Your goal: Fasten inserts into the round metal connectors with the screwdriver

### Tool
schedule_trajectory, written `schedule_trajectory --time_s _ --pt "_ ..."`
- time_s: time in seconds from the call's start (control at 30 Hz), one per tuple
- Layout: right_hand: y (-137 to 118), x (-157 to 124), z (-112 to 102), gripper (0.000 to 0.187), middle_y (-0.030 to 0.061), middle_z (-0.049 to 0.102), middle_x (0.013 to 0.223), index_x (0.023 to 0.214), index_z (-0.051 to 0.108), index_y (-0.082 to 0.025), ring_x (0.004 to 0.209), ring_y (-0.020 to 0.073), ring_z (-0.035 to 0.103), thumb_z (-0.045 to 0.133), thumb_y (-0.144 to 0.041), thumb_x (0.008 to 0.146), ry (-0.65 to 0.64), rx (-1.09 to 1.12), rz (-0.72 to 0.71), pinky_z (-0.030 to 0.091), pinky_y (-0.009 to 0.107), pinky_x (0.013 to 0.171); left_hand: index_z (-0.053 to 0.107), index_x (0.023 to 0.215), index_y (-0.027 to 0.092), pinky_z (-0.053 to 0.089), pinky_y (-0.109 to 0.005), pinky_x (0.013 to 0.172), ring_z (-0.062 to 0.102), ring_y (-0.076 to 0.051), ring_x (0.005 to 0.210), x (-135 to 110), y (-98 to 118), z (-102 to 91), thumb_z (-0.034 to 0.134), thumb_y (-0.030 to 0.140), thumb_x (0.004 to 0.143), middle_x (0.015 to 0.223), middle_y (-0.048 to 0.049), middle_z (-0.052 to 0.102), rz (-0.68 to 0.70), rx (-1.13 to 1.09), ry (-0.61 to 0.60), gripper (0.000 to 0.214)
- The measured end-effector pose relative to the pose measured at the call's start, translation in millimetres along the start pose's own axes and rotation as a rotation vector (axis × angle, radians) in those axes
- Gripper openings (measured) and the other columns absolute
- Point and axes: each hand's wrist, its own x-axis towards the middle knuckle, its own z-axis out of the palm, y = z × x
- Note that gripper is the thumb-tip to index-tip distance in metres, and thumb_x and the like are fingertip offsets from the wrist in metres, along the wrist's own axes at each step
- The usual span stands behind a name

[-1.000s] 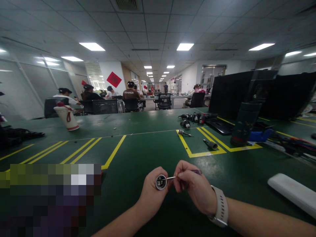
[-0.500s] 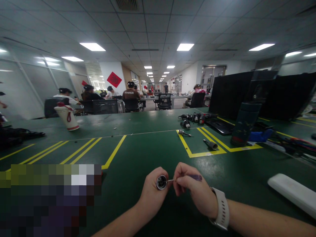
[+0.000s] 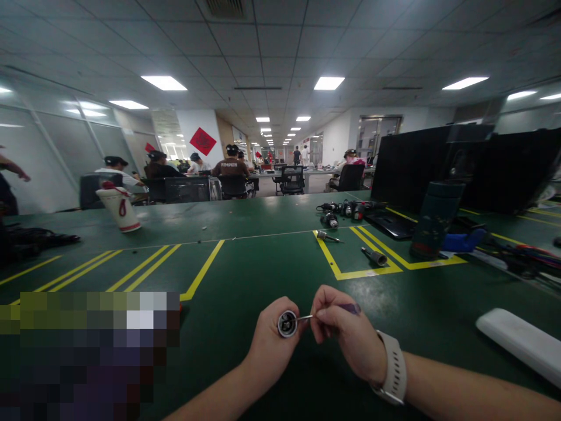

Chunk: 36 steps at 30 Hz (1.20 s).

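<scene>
Left hand (image 3: pixel 270 339): closed around the cylinder (image 3: pixel 287 324); fingers wrapped about its body.
Cylinder: in the left grip, above the near part of the table (image 3: pixel 258 269); round open end facing the camera, pale rim, dark interior with small metallic parts.
Right hand (image 3: pixel 344 327): thumb and fingers pinched on the driver (image 3: pixel 305 317).
Driver: metal shaft pointing left to the cylinder's open end; purple handle lying back over the hand. Tip contact: cannot be determined.
Right wrist: pale watch (image 3: pixel 393 368) fitted.
Taped frame: yellow tape (image 3: pixel 357 275) on the table, ahead and to the right of the hands. Contents: slim part (image 3: pixel 326 236) at the left corner; flared part (image 3: pixel 374 256) near the front edge.
Beyond frame: cluster of dark parts (image 3: pixel 347 209).
Right side: dark bottle (image 3: pixel 433 222), upright; white case (image 3: pixel 521 342), nearer the camera.
Left side: cup (image 3: pixel 120 209), tilted in view.
</scene>
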Motion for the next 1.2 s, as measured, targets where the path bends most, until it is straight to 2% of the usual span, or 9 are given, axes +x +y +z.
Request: schedule_trajectory --time_s 0.13,0.2,0.47,0.67,0.77,0.9,0.97,1.03,1.2 --pt "-1 -3 -1 0.007 -0.0044 0.051 0.045 0.061 0.052 -0.017 0.045 0.0106 0.045 0.046 -0.014 0.062 -0.049 -0.103 -0.052 0.03 0.024 0.048 0.046 0.054 0.019 0.033 -0.021 0.049 0.042 -0.011 0.052 0 -1 -0.6 0.06 0.015 0.066 0.055 0.0052 0.044 0.016 0.028 0.003 0.019" --pt "-1 -4 -1 0.006 -0.0044 0.051 0.044 0.061 0.052 -0.017 0.044 0.0105 0.045 0.046 -0.015 0.061 -0.06 -0.083 -0.036 0.029 0.024 0.048 0.045 0.054 0.019 0.033 -0.021 0.049 0.042 -0.011 0.052 0 0 -1.0 0.06 0.014 0.065 0.055 0.0052 0.045 0.02 0.021 -0.004 0.019" --pt "-1 1 1 0.006 -0.005 0.047 0.04 0.059 0.047 -0.019 0.04 0.0097 0.04 0.043 -0.021 0.063 0.01 0.013 0.038 0.026 0.024 0.045 0.047 0.054 0.019 0.034 -0.022 0.048 0.043 -0.012 0.052 0 6 -0.5 0.06 0.017 0.066 0.056 0.0041 0.046 -0.01 -0.019 -0.028 0.018" --pt "-7 1 -4 0.005 -0.006 0.044 0.04 0.058 0.048 -0.019 0.038 0.0094 0.037 0.045 -0.02 0.062 0.019 -0.054 -0.001 0.024 0.023 0.043 0.045 0.055 0.019 0.034 -0.022 0.05 0.043 -0.012 0.053 0 1 -0.3 0.061 0.017 0.067 0.057 0.0043 0.045 -0.001 0.065 -0.018 0.02" --pt "-13 -2 -5 0.006 -0.0061 0.043 0.042 0.056 0.049 -0.019 0.041 0.0105 0.038 0.046 -0.015 0.059 -0.006 -0.188 -0.065 0.026 0.024 0.043 0.046 0.056 0.019 0.034 -0.022 0.051 0.044 -0.012 0.054 0 -3 0.2 0.06 0.016 0.068 0.058 0.0043 0.046 0.019 0.119 -0.014 0.019" --pt "-19 -9 -1 0.012 -0.0051 0.043 0.047 0.057 0.047 -0.021 0.047 0.012 0.04 0.044 -0.011 0.064 -0.066 -0.522 -0.23 0.029 0.025 0.047 0.048 0.057 0.019 0.034 -0.023 0.052 0.046 -0.014 0.056 -1 -3 -0.2 0.058 0.015 0.068 0.058 0.0036 0.048 0.02 0.15 -0.038 0.015" --pt "-19 -10 1 0.014 -0.0052 0.044 0.049 0.057 0.047 -0.021 0.048 0.0117 0.041 0.044 -0.01 0.065 -0.097 -0.597 -0.27 0.03 0.025 0.049 0.05 0.058 0.019 0.035 -0.024 0.053 0.047 -0.014 0.057 -2 0 -0.9 0.056 0.012 0.067 0.059 0.0028 0.051 0.011 0.147 -0.068 0.012" --pt "-19 -10 2 0.014 -0.0055 0.043 0.047 0.057 0.046 -0.021 0.047 0.0114 0.04 0.044 -0.01 0.065 -0.111 -0.571 -0.24 0.029 0.025 0.048 0.051 0.059 0.019 0.035 -0.024 0.053 0.048 -0.014 0.057 -2 2 -1.4 0.055 0.01 0.066 0.06 0.0025 0.052 0.019 0.148 -0.084 0.012" --pt "-14 -2 -1 0.007 -0.0061 0.043 0.04 0.056 0.048 -0.02 0.039 0.0102 0.038 0.044 -0.015 0.059 -0.043 -0.236 -0.029 0.026 0.023 0.041 0.047 0.057 0.02 0.034 -0.023 0.052 0.045 -0.013 0.056 -3 2 -1.1 0.058 0.016 0.071 0.059 0.0036 0.047 0.088 0.152 -0.073 0.018"
